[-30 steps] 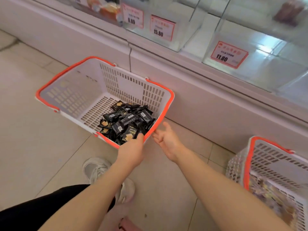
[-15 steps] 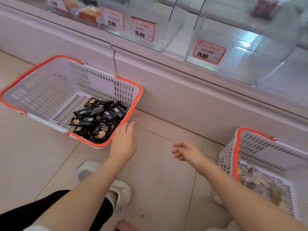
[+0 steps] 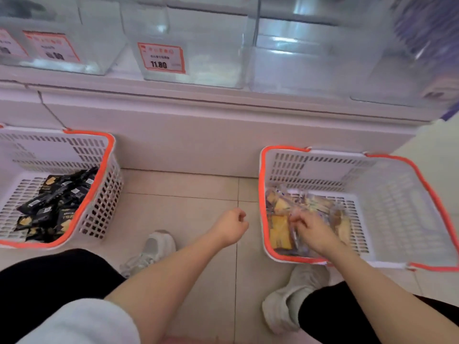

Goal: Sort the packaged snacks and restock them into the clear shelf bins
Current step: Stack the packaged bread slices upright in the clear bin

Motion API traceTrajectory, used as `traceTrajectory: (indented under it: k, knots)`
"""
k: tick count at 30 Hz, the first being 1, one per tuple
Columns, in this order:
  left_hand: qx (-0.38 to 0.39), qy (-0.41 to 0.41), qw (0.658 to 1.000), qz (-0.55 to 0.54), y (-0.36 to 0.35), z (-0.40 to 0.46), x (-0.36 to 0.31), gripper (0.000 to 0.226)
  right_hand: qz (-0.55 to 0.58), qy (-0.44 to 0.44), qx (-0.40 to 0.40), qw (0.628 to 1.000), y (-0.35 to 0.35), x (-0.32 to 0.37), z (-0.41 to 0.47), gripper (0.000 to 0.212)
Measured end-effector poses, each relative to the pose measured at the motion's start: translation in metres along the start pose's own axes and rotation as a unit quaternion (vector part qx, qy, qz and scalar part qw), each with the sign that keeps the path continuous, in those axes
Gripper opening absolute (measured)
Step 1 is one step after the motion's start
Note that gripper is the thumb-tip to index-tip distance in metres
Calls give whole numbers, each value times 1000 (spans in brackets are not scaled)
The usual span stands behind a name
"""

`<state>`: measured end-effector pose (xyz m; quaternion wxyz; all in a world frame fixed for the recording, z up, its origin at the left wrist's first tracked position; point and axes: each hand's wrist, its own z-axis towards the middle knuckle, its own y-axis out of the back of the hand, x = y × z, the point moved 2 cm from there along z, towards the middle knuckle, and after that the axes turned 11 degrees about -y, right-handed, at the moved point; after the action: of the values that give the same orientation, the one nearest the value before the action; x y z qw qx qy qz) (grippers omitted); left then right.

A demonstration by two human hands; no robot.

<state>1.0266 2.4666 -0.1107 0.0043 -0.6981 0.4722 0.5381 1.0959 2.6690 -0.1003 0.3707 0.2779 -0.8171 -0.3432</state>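
Snack packets [image 3: 280,232] fill two baskets [image 3: 387,194]; right hand [image 3: 314,232] touches one pile.

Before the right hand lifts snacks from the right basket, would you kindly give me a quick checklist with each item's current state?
1. Right hand inside the right basket, on the yellow snack packs: ok.
2. Firm grip on a pack: cannot tell, blurred.
3. Left hand free, holding nothing: ok.
4. Clear bin with the 11.80 tag has room: ok.
5. Tag matches these snacks: cannot tell.
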Motion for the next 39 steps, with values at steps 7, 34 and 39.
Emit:
traceTrajectory:
  k: [7,34,39]
  knots:
    - [-31,41,988,-146,-57,32,-40,33,-215,6,81,973,-3,-73,-18,48]
    - [-191,102,976,-18,85,-31,75,34,-242,168,192,936,-85,66,-33,34]
    - [-229,-23,968,97,93,-18,30,44,-232,153,177,944,-29,89,-11,37]
